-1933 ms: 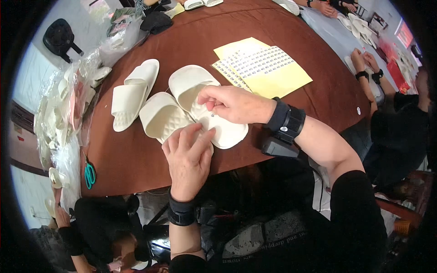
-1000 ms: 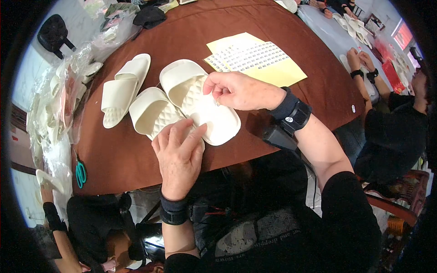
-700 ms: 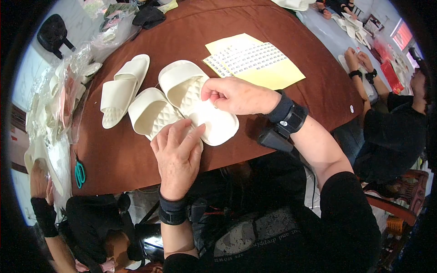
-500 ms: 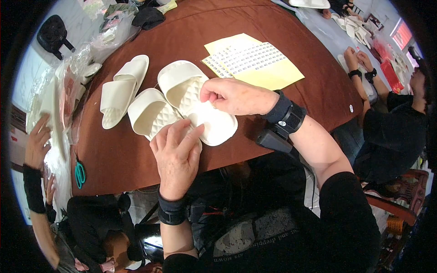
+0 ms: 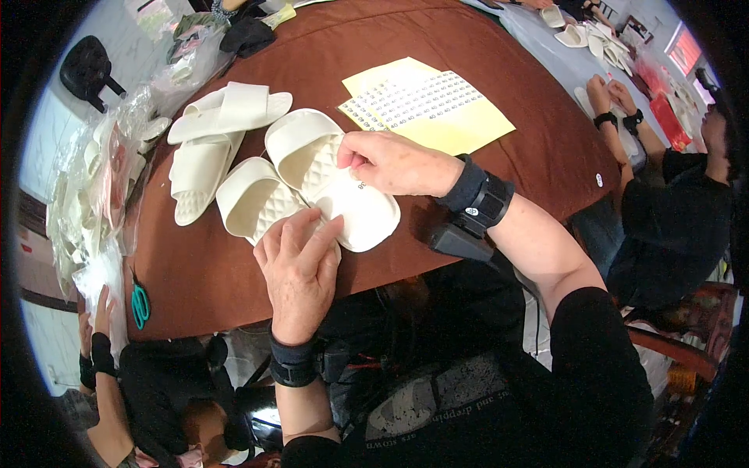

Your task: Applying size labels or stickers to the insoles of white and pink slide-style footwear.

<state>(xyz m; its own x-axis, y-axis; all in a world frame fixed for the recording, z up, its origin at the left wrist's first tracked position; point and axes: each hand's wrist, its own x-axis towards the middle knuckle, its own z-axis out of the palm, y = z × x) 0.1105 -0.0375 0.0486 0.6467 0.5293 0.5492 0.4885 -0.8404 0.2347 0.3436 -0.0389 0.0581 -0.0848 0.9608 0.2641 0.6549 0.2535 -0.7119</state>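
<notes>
A pair of cream slippers lies in front of me, toes away: the right slipper and the left slipper, both with a quilted footbed. My left hand rests over their heel ends, fingers stretched and a little apart, fingertips touching the right slipper. Above the right slipper's footbed, my right hand is closed in a pinch. Whatever its fingertips may hold is hidden. Beside those fingers a small dark printed mark shows on the footbed.
Two more slippers lie crossed at the left. Yellow-backed sticker sheets lie beyond my right hand. Teal scissors are at the table's left edge, near plastic bags. Co-workers' hands show at left and right.
Another slipper now lies across the one at the left. A co-worker's hand at the left has moved down toward the table edge. The printed mark has come into sight by my right fingers.
</notes>
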